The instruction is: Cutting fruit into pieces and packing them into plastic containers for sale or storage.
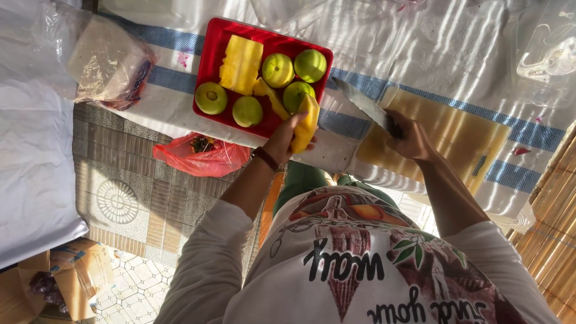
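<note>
2 hands (287, 137): pineapple slice (306, 125), knife (367, 107).

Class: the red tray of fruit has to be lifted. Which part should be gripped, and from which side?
Grip the red tray by its raised rim at the bare left edge, coming from the left. The left hand with the yellow slice occupies the near right corner.

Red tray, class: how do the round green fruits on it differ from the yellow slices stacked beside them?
On the red tray, the green fruits are round, whole and unpeeled; the yellow slices are flat, cut and skinless. The green fruits lie singly, while the yellow slices are stacked together. Both rest on the same tray in sunlight.
</note>
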